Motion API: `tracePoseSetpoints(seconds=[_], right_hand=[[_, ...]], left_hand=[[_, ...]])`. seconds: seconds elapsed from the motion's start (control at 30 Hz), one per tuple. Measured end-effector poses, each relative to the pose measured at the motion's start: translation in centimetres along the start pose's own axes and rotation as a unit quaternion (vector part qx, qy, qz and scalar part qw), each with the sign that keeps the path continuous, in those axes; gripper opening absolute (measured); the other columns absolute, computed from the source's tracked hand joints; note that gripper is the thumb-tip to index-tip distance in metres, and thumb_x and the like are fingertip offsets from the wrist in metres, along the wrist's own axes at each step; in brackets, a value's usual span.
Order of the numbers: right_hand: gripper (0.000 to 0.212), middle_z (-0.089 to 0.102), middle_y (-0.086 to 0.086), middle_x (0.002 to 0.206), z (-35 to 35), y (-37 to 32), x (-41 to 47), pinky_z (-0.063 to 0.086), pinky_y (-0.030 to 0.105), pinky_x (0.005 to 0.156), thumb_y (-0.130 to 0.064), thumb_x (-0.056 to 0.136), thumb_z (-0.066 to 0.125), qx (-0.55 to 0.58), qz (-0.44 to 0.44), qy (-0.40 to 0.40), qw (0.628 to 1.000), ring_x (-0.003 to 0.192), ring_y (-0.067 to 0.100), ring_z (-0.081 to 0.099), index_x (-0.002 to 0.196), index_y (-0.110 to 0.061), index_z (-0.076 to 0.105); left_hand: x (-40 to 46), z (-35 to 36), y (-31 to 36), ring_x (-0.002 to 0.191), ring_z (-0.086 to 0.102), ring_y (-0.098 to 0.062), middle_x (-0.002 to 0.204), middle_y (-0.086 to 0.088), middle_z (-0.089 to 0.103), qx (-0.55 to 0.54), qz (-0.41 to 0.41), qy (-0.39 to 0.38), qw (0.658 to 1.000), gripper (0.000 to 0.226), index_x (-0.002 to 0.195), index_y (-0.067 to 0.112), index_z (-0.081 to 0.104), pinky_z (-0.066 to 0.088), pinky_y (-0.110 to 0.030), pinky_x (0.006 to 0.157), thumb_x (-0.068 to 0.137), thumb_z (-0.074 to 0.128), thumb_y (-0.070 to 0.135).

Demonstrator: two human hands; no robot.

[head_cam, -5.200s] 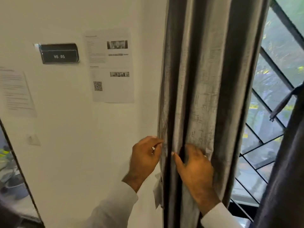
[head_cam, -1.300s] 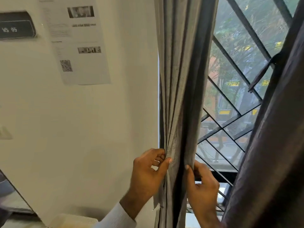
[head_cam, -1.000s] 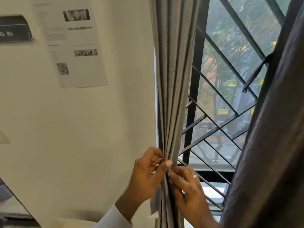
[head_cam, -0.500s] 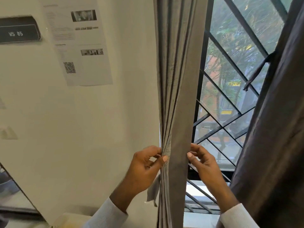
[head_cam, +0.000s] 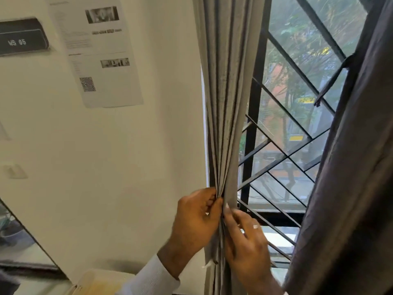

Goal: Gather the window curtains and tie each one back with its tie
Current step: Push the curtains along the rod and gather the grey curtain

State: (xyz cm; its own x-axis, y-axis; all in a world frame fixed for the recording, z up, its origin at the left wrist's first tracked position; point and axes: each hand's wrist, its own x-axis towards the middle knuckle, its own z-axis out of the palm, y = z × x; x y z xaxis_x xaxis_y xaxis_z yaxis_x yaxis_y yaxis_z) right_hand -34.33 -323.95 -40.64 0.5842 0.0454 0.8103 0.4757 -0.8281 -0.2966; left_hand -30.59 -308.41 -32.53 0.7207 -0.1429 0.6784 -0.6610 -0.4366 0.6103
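Curtain (head_cam: 226, 92) hangs gathered into narrow pleats just left of the window grille (head_cam: 253, 124). Left hand (head_cam: 196, 218) and right hand (head_cam: 246, 237) meet at the pleats, fingers clamped on the fabric.

Grey curtain (head_cam: 227, 103) cut off at top and bottom edges; dark curtain (head_cam: 357, 167) cropped at right; printed sheet (head_cam: 100, 54) text too blurred to read; right hand (head_cam: 246, 241) wrist hidden behind dark fabric

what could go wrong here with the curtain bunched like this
1. Both hands, left and right, pinch the grey curtain folds; freeing one to reach a tie may let the pleats spread again.
2. No tie is in either hand.
3. The dark curtain hangs loose beside the right arm and could snag.
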Motion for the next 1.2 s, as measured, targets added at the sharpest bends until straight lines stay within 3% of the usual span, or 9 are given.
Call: tracePoseSetpoints(seconds=[0.2,0.33,0.43,0.53,0.67,0.77,0.93,1.07,1.2], right_hand=[[0.047,0.052,-0.001,0.145,-0.9,0.8,1.0,0.060,0.038,0.091,-0.035,0.108,0.049,0.119,-0.016,-0.082,0.989,0.120,0.019,0.062,0.155,-0.028,0.054],[0.024,0.059,-0.012,0.131,-1.3,1.8,3.1,0.061,0.033,0.091,-0.024,0.110,0.055,0.280,0.157,-0.011,0.947,0.118,0.011,0.065,0.128,-0.033,0.068],[0.035,0.066,-0.017,0.128,-0.8,3.0,5.9,0.064,0.043,0.094,-0.025,0.104,0.066,0.359,0.308,-0.042,0.880,0.118,0.006,0.066,0.134,-0.042,0.062],[0.030,0.073,-0.013,0.119,-0.1,3.9,7.1,0.064,0.046,0.094,-0.034,0.098,0.071,0.388,0.306,-0.091,0.865,0.114,0.012,0.070,0.128,-0.038,0.070],[0.024,0.071,0.004,0.111,0.1,3.3,7.2,0.065,0.047,0.090,-0.039,0.094,0.073,0.422,0.261,-0.102,0.862,0.107,0.027,0.072,0.114,-0.026,0.076],[0.018,0.072,0.007,0.098,-0.4,2.9,7.2,0.066,0.045,0.085,-0.039,0.092,0.073,0.441,0.296,-0.113,0.840,0.097,0.032,0.073,0.099,-0.023,0.074],[0.006,0.072,-0.007,0.079,-1.9,-0.4,5.6,0.062,0.026,0.067,-0.026,0.094,0.076,0.346,0.273,0.020,0.898,0.074,0.014,0.071,0.095,-0.023,0.071],[0.017,0.074,-0.009,0.099,-1.4,-3.2,2.9,0.054,0.008,0.082,-0.017,0.097,0.077,0.182,0.179,0.103,0.961,0.089,0.003,0.069,0.110,-0.027,0.075],[0.054,0.062,0.005,0.125,-0.3,-2.2,0.8,0.062,0.029,0.084,-0.019,0.094,0.072,0.031,0.021,0.021,0.999,0.101,0.020,0.068,0.145,-0.006,0.063]], left_hand=[[0.7,-1.8,0.4,0.081,0.074,-0.014,0.091,0.015,0.072,-0.055,0.024,-0.046,0.997,0.010,0.102,0.019,0.075,0.065,-0.029,0.066,0.101,0.076,0.029],[0.8,-2.3,-0.5,0.065,0.065,-0.015,0.074,0.010,0.066,-0.037,-0.001,-0.015,0.999,0.021,0.082,0.014,0.070,0.058,-0.030,0.060,0.096,0.082,0.024],[0.7,-2.9,-0.6,0.069,0.068,-0.019,0.079,0.000,0.069,-0.105,-0.056,-0.042,0.992,0.022,0.086,0.010,0.070,0.062,-0.038,0.063,0.096,0.080,0.027],[0.6,-3.6,-0.7,0.084,0.075,-0.034,0.094,-0.010,0.076,-0.158,-0.082,-0.076,0.981,0.028,0.101,0.007,0.075,0.064,-0.058,0.071,0.097,0.076,0.035],[0.8,-4.1,-0.8,0.098,0.079,-0.034,0.107,-0.011,0.080,-0.177,-0.117,-0.099,0.972,0.037,0.113,0.003,0.076,0.067,-0.055,0.082,0.096,0.076,0.035],[1.0,-4.4,-1.1,0.088,0.078,-0.031,0.099,-0.009,0.079,-0.142,-0.111,-0.086,0.980,0.037,0.105,0.003,0.076,0.067,-0.056,0.075,0.095,0.076,0.040],[1.0,-3.6,-0.7,0.056,0.060,-0.019,0.062,0.006,0.061,0.059,-0.042,0.024,0.997,0.034,0.072,0.017,0.062,0.056,-0.042,0.057,0.093,0.077,0.039],[0.4,-2.3,-0.3,0.056,0.056,-0.016,0.061,0.010,0.057,0.096,-0.036,0.043,0.994,0.035,0.072,0.026,0.056,0.055,-0.036,0.056,0.098,0.079,0.035],[0.7,-1.7,0.5,0.055,0.061,-0.013,0.061,0.012,0.063,0.057,-0.052,0.026,0.997,0.034,0.072,0.034,0.058,0.056,-0.026,0.056,0.098,0.079,0.029]])
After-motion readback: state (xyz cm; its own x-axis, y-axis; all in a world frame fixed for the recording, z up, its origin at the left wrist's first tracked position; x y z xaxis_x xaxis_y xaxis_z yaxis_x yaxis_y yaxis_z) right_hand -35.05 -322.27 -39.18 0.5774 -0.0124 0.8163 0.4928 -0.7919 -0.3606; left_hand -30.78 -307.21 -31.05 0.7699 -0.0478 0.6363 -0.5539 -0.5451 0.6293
